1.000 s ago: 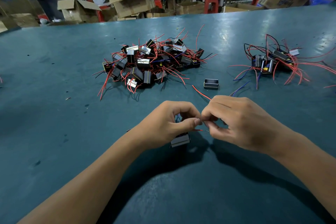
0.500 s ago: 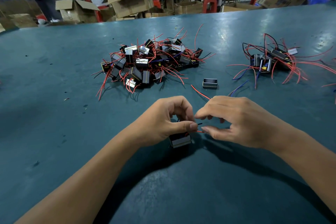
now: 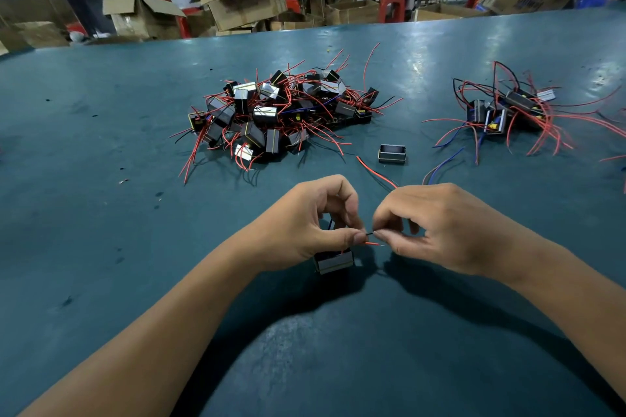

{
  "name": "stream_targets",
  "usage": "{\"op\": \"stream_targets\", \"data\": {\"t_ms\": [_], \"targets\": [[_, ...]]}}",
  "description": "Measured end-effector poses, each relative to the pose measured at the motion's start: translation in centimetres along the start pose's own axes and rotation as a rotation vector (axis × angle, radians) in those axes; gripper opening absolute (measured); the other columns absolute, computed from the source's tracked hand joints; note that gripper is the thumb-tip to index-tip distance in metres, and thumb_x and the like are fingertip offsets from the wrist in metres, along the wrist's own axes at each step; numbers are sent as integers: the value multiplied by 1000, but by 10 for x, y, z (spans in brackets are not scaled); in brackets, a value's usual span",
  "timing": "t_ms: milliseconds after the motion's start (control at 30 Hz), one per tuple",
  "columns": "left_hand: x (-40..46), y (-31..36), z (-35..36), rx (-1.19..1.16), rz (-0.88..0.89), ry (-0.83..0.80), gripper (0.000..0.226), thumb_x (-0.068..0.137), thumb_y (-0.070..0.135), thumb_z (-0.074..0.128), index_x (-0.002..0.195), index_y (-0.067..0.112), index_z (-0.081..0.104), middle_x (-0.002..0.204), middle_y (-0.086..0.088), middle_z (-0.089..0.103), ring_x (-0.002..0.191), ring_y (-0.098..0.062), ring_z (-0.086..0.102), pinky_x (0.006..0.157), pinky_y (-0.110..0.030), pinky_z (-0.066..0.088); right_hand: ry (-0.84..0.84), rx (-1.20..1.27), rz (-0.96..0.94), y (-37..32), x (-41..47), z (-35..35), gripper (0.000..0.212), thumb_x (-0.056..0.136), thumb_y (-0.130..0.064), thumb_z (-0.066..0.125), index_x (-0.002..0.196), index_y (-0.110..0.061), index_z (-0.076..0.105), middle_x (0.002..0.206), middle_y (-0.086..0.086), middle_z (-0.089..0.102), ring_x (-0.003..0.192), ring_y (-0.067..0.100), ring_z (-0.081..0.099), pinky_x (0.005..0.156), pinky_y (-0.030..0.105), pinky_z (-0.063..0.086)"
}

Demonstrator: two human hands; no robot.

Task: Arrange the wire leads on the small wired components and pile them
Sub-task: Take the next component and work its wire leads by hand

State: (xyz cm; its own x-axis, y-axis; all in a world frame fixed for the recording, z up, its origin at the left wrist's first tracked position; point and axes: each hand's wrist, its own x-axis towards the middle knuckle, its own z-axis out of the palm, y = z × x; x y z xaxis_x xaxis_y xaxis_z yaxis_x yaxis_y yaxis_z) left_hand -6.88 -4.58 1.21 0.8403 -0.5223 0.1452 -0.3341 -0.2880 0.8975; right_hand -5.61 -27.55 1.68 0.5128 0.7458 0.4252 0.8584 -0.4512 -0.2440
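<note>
Red and black leads (image 3: 371, 238) run from a small block-shaped component (image 3: 333, 261) held low over the near middle of the worktop (image 3: 101, 213): the left hand (image 3: 305, 223) curls round the component, thumb clamping the leads at their root, probably so the block stays put. The right hand (image 3: 437, 227) pinches the lead ends between thumb and forefinger, apparently to straighten them. A large pile (image 3: 277, 115) lies toward the far middle, a smaller pile (image 3: 508, 112) toward the far right edge, and one bare housing (image 3: 392, 153) between them.
</note>
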Motion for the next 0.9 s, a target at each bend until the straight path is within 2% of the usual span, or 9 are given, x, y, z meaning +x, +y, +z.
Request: {"op": "stream_targets", "data": {"t_ms": [67,133,267,333,433,600,667,767,900], "targets": [[-1,1,-1,17,10,-17,25,87,6,76,91,12,53,88,-7,73,77,-22,62,76,-32,50,-34,59,49,-2,0,0,9,87,-26,63,84,-17,63,73,-19,55,65,-3,47,65,12,39],[-2,2,-1,46,22,-23,23,88,8,76,92,13,54,89,-3,73,81,-18,63,79,-35,51,-84,188,122,-2,0,1,7,86,-29,63,82,-24,60,68,-20,54,64,-2,51,63,11,39],[-3,1,0,70,25,-22,22,88,10,76,94,11,55,91,0,73,84,-29,62,80,-41,50,-152,411,276,2,-1,1,12,83,-31,66,76,-31,57,69,-12,62,60,10,53,61,28,46],[-3,2,0,71,22,-29,21,89,10,76,94,12,55,91,0,73,81,-24,61,78,-39,50,-163,443,287,3,-1,2,13,83,-33,67,75,-30,57,69,-7,61,59,11,51,61,31,46],[-3,4,0,72,28,-36,20,89,8,75,94,14,56,89,0,72,77,-12,58,74,-36,48,-183,479,295,6,-1,0,14,85,-35,66,78,-29,56,68,-10,59,61,15,50,61,35,46],[-5,8,-1,93,25,-50,17,89,6,75,95,12,60,85,4,68,76,-6,57,73,-23,46,-193,483,289,6,-2,-5,13,87,-37,64,80,-30,55,71,-6,60,63,25,54,63,47,48],[-5,9,-2,99,23,-41,16,89,5,74,95,12,61,85,2,68,77,-8,59,73,-26,47,-164,472,275,3,-2,-4,14,86,-40,63,81,-30,55,71,-5,60,62,24,54,62,46,47],[-4,7,1,137,25,-2,9,91,8,72,96,11,64,86,-3,68,79,-23,59,73,-37,48,-109,427,257,0,-1,-1,17,86,-46,60,81,-31,54,72,-6,59,60,26,53,61,47,47],[-2,7,9,189,54,29,4,94,7,68,90,10,67,81,-7,66,74,-24,56,71,-38,46,-71,410,259,-1,0,-2,16,86,-48,60,82,-33,56,74,-9,60,59,30,53,59,49,48]]}}
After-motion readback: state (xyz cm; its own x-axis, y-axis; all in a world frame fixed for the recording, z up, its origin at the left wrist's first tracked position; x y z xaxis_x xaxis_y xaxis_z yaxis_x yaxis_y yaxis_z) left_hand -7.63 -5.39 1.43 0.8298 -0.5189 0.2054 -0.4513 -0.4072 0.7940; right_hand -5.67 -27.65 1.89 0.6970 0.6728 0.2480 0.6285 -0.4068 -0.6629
